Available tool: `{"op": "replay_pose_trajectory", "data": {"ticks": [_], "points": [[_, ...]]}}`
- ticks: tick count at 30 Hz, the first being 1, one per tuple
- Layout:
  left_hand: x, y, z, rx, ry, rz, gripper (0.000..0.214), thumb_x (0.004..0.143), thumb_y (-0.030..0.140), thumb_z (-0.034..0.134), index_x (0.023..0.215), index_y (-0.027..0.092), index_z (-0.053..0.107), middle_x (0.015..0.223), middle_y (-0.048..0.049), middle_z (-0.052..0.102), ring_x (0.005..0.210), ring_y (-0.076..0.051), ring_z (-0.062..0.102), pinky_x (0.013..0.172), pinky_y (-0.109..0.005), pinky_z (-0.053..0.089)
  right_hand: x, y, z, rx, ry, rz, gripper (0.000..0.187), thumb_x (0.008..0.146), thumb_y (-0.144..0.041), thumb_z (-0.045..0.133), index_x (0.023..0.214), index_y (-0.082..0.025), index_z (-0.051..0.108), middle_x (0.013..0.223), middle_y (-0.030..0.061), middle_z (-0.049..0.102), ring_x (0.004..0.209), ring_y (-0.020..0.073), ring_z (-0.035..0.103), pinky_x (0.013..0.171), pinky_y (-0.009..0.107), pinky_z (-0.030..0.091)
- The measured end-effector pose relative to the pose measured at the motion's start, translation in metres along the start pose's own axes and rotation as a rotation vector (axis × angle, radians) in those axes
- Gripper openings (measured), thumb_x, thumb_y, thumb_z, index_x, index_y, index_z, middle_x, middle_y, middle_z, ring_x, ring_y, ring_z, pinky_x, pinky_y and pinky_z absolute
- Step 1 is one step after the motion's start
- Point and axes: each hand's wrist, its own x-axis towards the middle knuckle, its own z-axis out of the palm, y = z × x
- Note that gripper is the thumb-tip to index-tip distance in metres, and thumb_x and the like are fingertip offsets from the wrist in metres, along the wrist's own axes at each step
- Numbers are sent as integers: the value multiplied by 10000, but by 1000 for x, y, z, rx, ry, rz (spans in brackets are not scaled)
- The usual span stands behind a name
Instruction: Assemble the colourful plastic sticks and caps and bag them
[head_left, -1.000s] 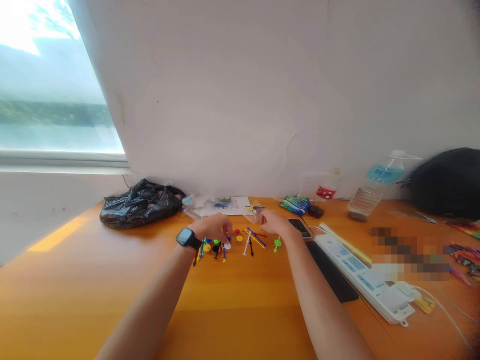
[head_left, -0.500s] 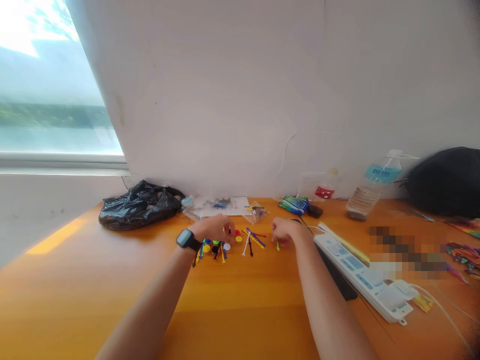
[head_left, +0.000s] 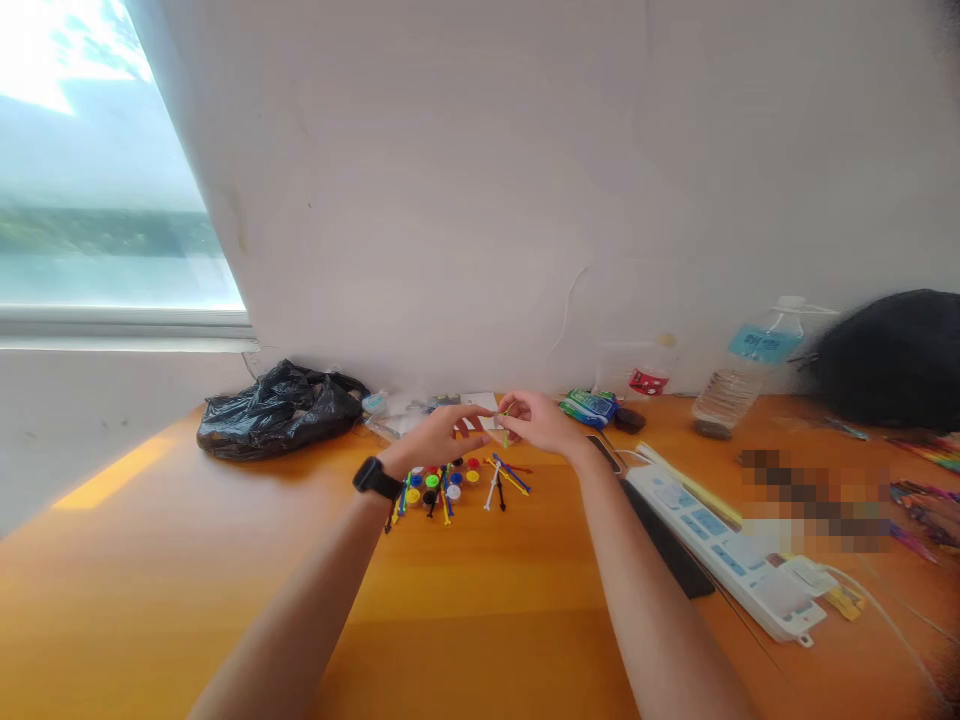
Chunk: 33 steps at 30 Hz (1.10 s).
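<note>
My right hand pinches a small yellow-green plastic arrow between thumb and fingertips, above the table. Facing it from the left, my left hand has its fingers stretched out and thumb apart, with the fingertips close to the arrow; whether they touch it I cannot tell. Below my left hand lie several coloured round pieces, among them a green disc, a yellow disc and a white disc. Thin arrow-ended sticks lie around them. To their right a white stick and a black stick lie with others in a loose fan.
A black plastic bag sits at the back left. Behind my hands is a white paper sheet. On the right are a blue-green packet, a phone, a power strip with cables, and a large bottle.
My right hand has moved left and up with the green arrow, towards my left hand. My left hand has lifted from the discs and its fingers have stretched out to the right.
</note>
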Motion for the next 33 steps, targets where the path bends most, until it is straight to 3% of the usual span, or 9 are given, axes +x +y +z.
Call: {"op": "replay_pose_trajectory", "data": {"ticks": [4,11,14,18,21,25,29,33], "points": [[6,10,5,-211,144,100,399,1000,384,627,1344,184,658,1208,-102,759,1003,-180,737,886,-267,575,0,-17,10,282,23,-47,163,865,-293,671,988,-197,624,823,25,724,723,165,698,655,255,552],[5,15,1,-207,323,119,304,934,395,722,1132,163,721,1094,-85,781,978,-183,743,907,-286,596,2,-22,14,515,52,-91,190,799,-264,685,962,-181,635,843,31,733,728,169,716,743,316,588],[4,18,-2,-245,326,123,283,892,387,767,1021,145,696,990,-78,778,906,-175,748,850,-272,607,2,-23,17,555,53,-90,227,774,-268,671,973,-199,585,802,-7,693,690,141,662,692,278,540],[2,23,-5,-197,327,134,248,863,344,780,986,144,699,899,-51,762,809,-147,709,780,-243,586,1,-24,27,568,72,-11,334,803,-341,631,1092,-257,485,626,-104,496,545,107,449,541,221,360],[0,28,-7,-132,291,132,166,872,270,726,978,141,736,868,-46,766,780,-139,684,758,-233,559,4,-18,34,570,16,29,374,818,-392,614,1143,-243,504,604,-111,423,544,112,383,534,229,302],[-3,26,-10,-71,220,82,78,827,200,701,879,147,728,811,-29,758,748,-138,682,712,-220,533,8,0,34,539,-22,44,378,846,-433,574,1139,-194,570,662,-80,466,549,105,379,553,236,307],[-4,14,-5,49,-28,-31,95,704,153,741,788,164,700,737,-4,737,674,-143,673,599,-207,478,9,26,27,-6,-93,170,250,904,-284,563,1141,-206,567,759,-38,601,632,117,533,599,218,381],[-5,10,10,151,-270,-84,199,636,130,740,822,189,777,787,-23,757,721,-187,712,592,-223,492,8,42,29,-200,-179,262,217,831,-159,694,1005,-201,572,731,-26,640,624,129,581,568,218,371]]}}
